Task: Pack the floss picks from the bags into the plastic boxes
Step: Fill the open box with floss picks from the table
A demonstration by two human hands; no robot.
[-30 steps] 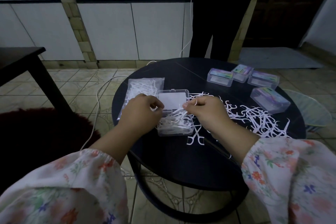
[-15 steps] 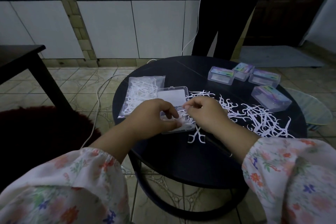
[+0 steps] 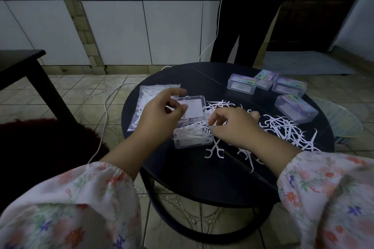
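Open clear box (image 3: 192,139) held white floss picks. Left grip (image 3: 159,115) pinched one pick (image 3: 184,121) above box; right grip (image 3: 232,123) curled, pinching picks at box edge. Loose picks (image 3: 287,129) lay right of it on black round tabletop (image 3: 202,178); tiled floor (image 3: 85,89).

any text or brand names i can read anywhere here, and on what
None can be read.
Closed boxes: colourful lid labels, print too small and blurred.
Open box: plain white lid insert, no print seen.
Bag of floss picks: no print seen.

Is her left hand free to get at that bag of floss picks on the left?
Probably yes: the bag lies flat just beside the left hand, nothing over it, though that hand seems to pinch a floss pick.
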